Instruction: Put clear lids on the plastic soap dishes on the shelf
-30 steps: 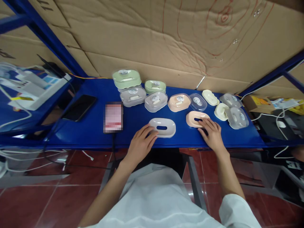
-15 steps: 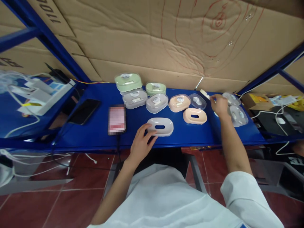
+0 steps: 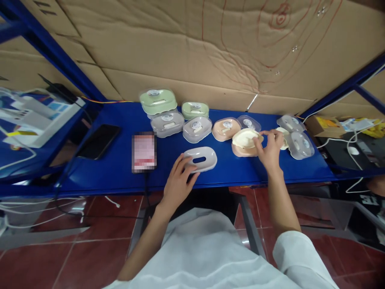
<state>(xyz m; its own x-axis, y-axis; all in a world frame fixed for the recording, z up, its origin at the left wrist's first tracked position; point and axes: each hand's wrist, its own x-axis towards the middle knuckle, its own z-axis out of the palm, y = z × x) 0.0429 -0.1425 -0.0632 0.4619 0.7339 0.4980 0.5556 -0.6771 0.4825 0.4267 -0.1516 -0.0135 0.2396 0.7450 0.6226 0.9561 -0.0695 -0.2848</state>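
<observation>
My left hand (image 3: 179,176) is closed on the left end of a grey oval soap dish (image 3: 210,162) with a slot in its middle, near the table's front edge. Between the thumb and fingers of my right hand (image 3: 269,150) is a cream oval tray (image 3: 245,138), held over a peach soap dish (image 3: 244,151) and covering most of it. Whether tray and peach dish touch I cannot tell. Another cream piece (image 3: 283,136) lies partly behind my right fingers. Beside it are clear plastic lids (image 3: 301,145).
Lidded green (image 3: 159,102), grey (image 3: 197,129) and peach (image 3: 226,129) soap dishes stand along the back of the blue table (image 3: 114,168). A dark phone (image 3: 99,141) and a device with a blurred screen (image 3: 144,152) lie to the left. Cardboard (image 3: 168,52) closes off the back.
My right hand has come left and nearer from the far right, bringing the cream tray over the peach dish. My left hand stays on the grey dish. The view has shifted slightly.
</observation>
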